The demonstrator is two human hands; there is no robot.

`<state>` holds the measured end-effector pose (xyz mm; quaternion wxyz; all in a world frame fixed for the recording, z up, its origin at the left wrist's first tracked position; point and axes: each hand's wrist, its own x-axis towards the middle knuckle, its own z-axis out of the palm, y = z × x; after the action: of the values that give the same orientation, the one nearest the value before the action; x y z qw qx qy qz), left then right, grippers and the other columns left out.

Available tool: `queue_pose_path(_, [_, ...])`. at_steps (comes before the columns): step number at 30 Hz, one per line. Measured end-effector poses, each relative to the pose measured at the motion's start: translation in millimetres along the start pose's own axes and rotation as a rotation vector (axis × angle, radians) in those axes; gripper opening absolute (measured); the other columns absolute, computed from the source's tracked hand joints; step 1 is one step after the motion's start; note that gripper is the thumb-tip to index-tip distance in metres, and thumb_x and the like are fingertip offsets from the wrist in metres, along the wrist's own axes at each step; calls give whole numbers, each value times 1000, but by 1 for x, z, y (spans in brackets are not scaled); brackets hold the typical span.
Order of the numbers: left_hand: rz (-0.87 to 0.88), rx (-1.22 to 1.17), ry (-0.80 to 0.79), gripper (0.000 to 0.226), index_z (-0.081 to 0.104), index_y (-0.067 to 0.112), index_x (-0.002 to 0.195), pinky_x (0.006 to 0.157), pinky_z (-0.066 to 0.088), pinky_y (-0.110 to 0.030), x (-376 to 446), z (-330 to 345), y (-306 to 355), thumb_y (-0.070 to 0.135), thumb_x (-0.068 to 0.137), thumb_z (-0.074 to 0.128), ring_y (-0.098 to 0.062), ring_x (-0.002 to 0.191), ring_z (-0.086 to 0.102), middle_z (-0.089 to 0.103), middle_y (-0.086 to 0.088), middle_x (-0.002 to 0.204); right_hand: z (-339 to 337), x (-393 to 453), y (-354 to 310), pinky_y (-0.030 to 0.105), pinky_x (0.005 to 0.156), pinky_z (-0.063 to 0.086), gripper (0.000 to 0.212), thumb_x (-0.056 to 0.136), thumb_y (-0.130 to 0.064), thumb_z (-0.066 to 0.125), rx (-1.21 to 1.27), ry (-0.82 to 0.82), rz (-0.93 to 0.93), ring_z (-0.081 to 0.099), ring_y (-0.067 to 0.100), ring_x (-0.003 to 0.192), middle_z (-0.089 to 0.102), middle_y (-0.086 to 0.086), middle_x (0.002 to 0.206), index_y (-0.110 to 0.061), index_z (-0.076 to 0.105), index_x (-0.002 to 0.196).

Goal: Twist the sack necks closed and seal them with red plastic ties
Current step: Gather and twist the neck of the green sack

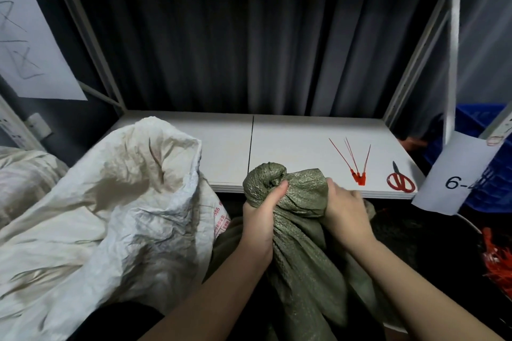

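A green woven sack (302,252) stands in front of me, its neck bunched and twisted into a knob just below the shelf edge. My left hand (260,219) is wrapped around the neck, thumb pressed up against the knob. My right hand (346,213) clutches the sack's cloth on the right side of the neck. Three red plastic ties (356,166) lie fanned on the white shelf (291,147), a little beyond and to the right of my right hand.
Red-handled scissors (400,178) lie at the shelf's right front corner. A large white sack (110,202) slumps open on the left. More red ties (498,260) sit in a dark container at lower right. A blue crate (482,147) and a paper label (460,171) stand right.
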<state>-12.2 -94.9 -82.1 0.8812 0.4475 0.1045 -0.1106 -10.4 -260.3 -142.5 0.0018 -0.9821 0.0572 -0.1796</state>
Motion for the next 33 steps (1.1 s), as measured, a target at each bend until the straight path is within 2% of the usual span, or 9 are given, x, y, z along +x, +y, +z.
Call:
queue_pose_path(5, [15, 2, 43, 17, 64, 16, 88, 75, 57, -30, 2, -2, 4, 5, 78, 73, -16, 83, 71, 75, 0, 85, -16, -10, 13, 39, 73, 35, 36, 77, -10, 38, -83, 178, -170, 58, 29, 79, 56, 4, 87, -18, 41, 112])
queue_pose_path(10, [94, 134, -7, 13, 66, 15, 81, 58, 52, -10, 3, -9, 7, 2, 81, 68, -9, 75, 70, 73, 7, 74, -34, -17, 15, 32, 111, 32, 92, 79, -21, 64, 499, -892, -81, 40, 25, 134, 22, 0, 155, -20, 5, 150])
queue_pose_path(12, [115, 210, -21, 15, 65, 17, 79, 54, 47, -5, 4, -13, 7, 3, 81, 69, -1, 69, 68, 71, 12, 70, -64, -10, 26, 25, 114, 26, 92, 70, -41, 66, 819, -1132, 38, 38, 13, 135, 23, -4, 155, -22, 22, 147])
queue_pose_path(15, [86, 308, -63, 11, 68, 16, 84, 65, 49, -15, 11, -21, 5, 7, 79, 71, -11, 81, 68, 73, 5, 82, -80, 0, 26, 20, 100, 38, 33, 88, -40, 46, 1322, -655, 301, 55, 4, 117, 60, -10, 125, -31, 60, 118])
queue_pose_path(17, [58, 365, -119, 11, 70, 15, 83, 67, 50, -17, 12, -21, 3, 5, 78, 71, -12, 79, 69, 74, 4, 80, -72, 7, 13, 21, 103, 37, 32, 100, -26, 37, 1234, -320, 294, 52, 6, 121, 61, -10, 124, -25, 63, 118])
queue_pose_path(22, [15, 388, -195, 19, 70, 10, 93, 79, 54, -28, 11, -19, 1, 4, 75, 72, -19, 83, 68, 74, -5, 88, -49, 6, -27, 21, 91, 46, 27, 98, -15, 43, 1431, -497, 206, 63, 10, 103, 67, 0, 114, -8, 62, 116])
queue_pose_path(25, [19, 376, -187, 67, 62, 5, 113, 88, 54, -36, 15, -20, 1, 27, 53, 83, -24, 95, 69, 72, -11, 102, -31, 6, -28, 21, 82, 49, 20, 95, -6, 48, 1457, -429, 293, 66, 7, 86, 69, 3, 99, -1, 63, 107])
queue_pose_path(28, [30, 349, -178, 37, 67, 2, 103, 71, 55, -26, 14, -19, -1, 8, 68, 78, -21, 83, 70, 73, -13, 95, -28, 6, -28, 18, 60, 45, 5, 87, -3, 60, 1502, -452, 368, 58, 3, 57, 64, -2, 70, 1, 58, 89])
queue_pose_path(33, [54, 304, -185, 14, 70, 7, 85, 73, 55, -28, 12, -16, -1, -4, 78, 67, -19, 76, 68, 73, -9, 83, -26, 4, -26, 9, 62, 44, 19, 90, 8, 51, 1276, -514, 364, 56, 11, 71, 62, 2, 76, -6, 61, 84])
